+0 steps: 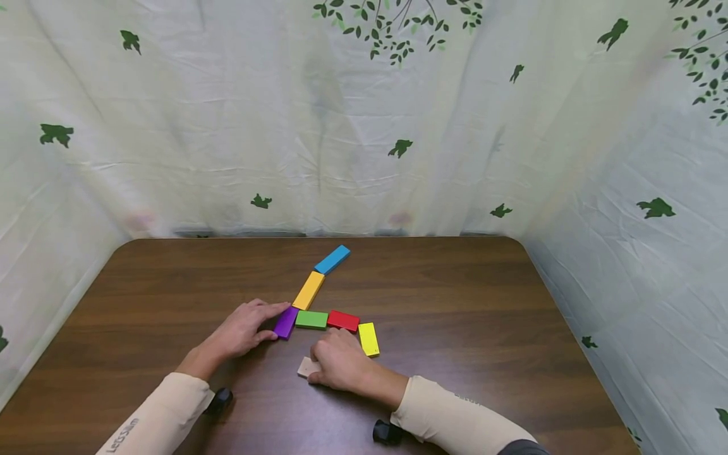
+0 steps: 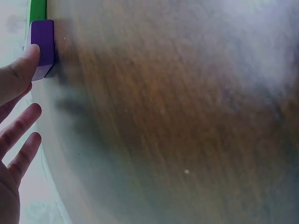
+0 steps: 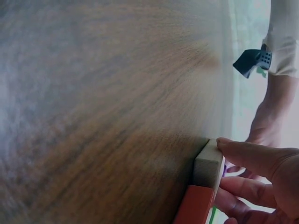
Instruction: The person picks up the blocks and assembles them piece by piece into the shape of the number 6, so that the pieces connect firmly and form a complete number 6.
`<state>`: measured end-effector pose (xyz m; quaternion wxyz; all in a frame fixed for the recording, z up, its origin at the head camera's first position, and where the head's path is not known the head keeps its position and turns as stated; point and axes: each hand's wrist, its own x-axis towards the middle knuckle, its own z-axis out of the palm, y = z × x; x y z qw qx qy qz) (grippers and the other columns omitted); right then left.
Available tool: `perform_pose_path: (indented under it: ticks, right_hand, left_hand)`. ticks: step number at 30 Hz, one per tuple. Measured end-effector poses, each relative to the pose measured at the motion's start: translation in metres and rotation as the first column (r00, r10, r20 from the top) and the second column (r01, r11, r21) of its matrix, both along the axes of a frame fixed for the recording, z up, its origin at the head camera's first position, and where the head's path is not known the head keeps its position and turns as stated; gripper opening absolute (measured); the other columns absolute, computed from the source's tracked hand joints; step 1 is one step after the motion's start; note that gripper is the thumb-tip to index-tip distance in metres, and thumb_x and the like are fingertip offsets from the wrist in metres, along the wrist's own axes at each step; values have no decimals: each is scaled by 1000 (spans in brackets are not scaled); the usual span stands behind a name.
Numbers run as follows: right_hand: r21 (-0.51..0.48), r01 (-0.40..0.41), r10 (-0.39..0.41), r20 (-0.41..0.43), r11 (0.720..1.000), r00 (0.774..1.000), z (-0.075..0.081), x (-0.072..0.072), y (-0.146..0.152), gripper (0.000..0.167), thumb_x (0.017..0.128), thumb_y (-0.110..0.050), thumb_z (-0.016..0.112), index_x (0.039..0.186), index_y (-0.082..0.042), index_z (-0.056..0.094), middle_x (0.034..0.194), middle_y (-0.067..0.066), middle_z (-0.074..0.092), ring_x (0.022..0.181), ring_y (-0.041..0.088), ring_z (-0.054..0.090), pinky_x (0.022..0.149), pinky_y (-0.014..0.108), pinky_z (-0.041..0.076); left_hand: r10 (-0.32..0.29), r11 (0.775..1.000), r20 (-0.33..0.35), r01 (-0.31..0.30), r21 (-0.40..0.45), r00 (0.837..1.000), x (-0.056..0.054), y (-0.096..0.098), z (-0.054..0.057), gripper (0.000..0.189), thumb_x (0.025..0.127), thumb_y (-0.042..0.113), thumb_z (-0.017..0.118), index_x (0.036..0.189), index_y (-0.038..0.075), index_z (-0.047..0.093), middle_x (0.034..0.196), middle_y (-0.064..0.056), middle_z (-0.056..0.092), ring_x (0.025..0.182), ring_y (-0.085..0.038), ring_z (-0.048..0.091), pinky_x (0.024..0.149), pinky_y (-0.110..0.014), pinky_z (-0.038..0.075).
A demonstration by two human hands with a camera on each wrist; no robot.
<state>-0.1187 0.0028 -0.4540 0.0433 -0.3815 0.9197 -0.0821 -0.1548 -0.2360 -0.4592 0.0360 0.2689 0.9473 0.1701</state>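
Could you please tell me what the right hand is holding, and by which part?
The right hand grips the pale wooden block by its right-hand part in the head view, leaving the left end uncovered.

A person's two arms reach in from the bottom edge of the head view. The left arm (image 1: 162,411) slants up and rightward; its hand (image 1: 244,328) has the forefinger (image 1: 275,309) stretched forward and the thumb (image 1: 266,335) set apart below it. The right arm (image 1: 455,411) angles up and leftward, its hand (image 1: 344,360) slightly nearer the viewer, knuckles up, fingers bent.
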Motion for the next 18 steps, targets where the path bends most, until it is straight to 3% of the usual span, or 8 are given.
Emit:
perform_pose_path:
  ticks: [18]
  right_hand:
    - [-15, -11, 11, -17, 1000, 1000, 0, 0, 0, 31, 78, -42, 78, 63, -20, 63, 51, -14, 43, 65, 8, 44, 61, 23, 33]
  left_hand:
    - [-16, 1000, 29, 16, -8, 999, -4, -1, 2, 61, 83, 16, 75, 138, 6, 53, 130, -13, 60, 111, -36, 54, 89, -57, 42]
